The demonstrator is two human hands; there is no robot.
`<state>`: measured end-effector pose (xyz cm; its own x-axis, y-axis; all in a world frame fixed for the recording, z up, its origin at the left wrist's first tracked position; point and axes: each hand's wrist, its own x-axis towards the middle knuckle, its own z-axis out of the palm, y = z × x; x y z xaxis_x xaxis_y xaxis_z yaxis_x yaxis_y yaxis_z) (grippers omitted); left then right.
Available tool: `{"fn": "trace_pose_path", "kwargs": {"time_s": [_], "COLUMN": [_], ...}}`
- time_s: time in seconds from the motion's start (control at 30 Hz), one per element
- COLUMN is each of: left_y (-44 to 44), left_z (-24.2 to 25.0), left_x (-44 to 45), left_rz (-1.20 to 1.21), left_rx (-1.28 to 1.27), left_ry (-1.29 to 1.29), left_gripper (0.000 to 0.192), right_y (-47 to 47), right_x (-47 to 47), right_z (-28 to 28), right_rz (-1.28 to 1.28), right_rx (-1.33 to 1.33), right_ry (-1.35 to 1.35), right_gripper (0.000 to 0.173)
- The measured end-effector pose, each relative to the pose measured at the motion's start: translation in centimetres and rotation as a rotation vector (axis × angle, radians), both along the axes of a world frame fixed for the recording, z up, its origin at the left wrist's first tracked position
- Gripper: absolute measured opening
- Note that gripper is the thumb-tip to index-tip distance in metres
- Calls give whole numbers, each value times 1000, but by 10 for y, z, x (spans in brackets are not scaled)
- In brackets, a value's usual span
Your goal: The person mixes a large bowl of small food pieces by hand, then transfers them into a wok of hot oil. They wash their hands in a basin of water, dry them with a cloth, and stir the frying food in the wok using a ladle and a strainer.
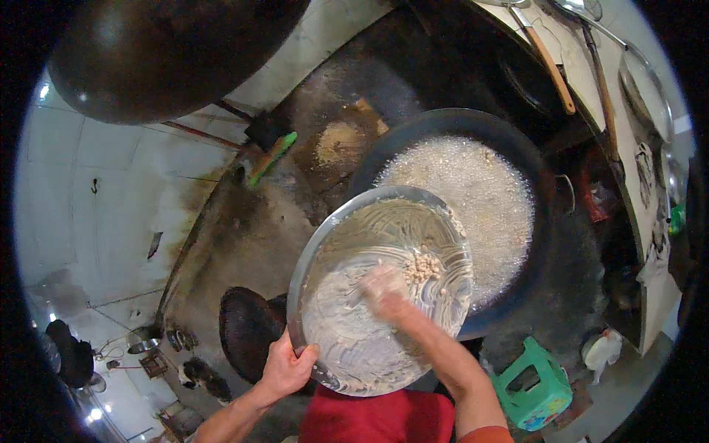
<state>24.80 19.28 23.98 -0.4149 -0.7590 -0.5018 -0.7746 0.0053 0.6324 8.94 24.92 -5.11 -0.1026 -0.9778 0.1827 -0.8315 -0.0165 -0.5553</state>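
Observation:
My left hand (287, 365) grips the rim of a wide metal basin (297, 310), thumb on the inside edge. Pale, sticky batter coats the basin's inner wall in streaks. My right hand (383, 288), blurred and smeared with batter, is inside the basin; its fingers cannot be made out clearly. Just beyond it lies a small heap of pale lumps (424, 267). The basin is tilted and overlaps the near left part of a large dark wok (454, 119), which holds foaming, bubbling liquid (498, 221). Some batter clings to the basin's rim on the wok side.
A green plastic stool (532, 410) stands at the lower right. Long-handled utensils, one with a wooden handle (548, 69), lie on the right ledge. A big dark round vessel (166, 50) is at the upper left. A green object (274, 158) rests on the stove surface (255, 238).

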Motion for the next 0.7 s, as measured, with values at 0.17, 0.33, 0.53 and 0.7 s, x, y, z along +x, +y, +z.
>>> {"fn": "trace_pose_path", "kwargs": {"time_s": [0.17, 0.33, 0.53, 0.7], "left_y": [-6, -13, -11, -13], "left_z": [12, 21, 20, 17], "left_x": [-1, -9, -13, -14], "left_rz": [-6, -81, -52, -38], "left_rx": [-67, -101, -36, -131], "left_ry": [-4, -11, -76, -116], "left_gripper": [41, 43, 40, 38], "right_y": [6, 11, -2, 22], "right_x": [-85, -76, -39, -13], "right_z": [-8, 20, 31, 14], "right_rz": [-51, -29, -243, -11], "right_rx": [125, 284, -192, 259], "right_ry": [-5, 66, -240, -314], "right_gripper": [51, 49, 35, 33]}}
